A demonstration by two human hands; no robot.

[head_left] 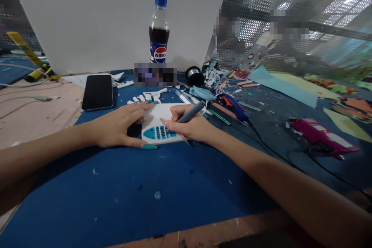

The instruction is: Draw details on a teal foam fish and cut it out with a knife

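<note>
A white card or foam sheet (156, 115) lies on the blue mat in front of me, with a blue fish-shaped pattern (157, 133) of a head and striped bars. My left hand (119, 123) rests at its left side, fingers stretched along the upper edge and the thumb with a long teal nail along the lower edge. My right hand (194, 126) is closed round a dark grey marker pen (190, 112), slanting over the sheet. Its tip, low over the blue bars, is partly hidden by my fingers.
Behind the sheet stand a cola bottle (159, 38) and a wire spool (194, 75). A phone (98, 92) lies left. White scraps (151, 96), a blue glue gun (234, 106) and a magenta corded tool (322, 135) lie around. Coloured sheets (286, 87) are at right.
</note>
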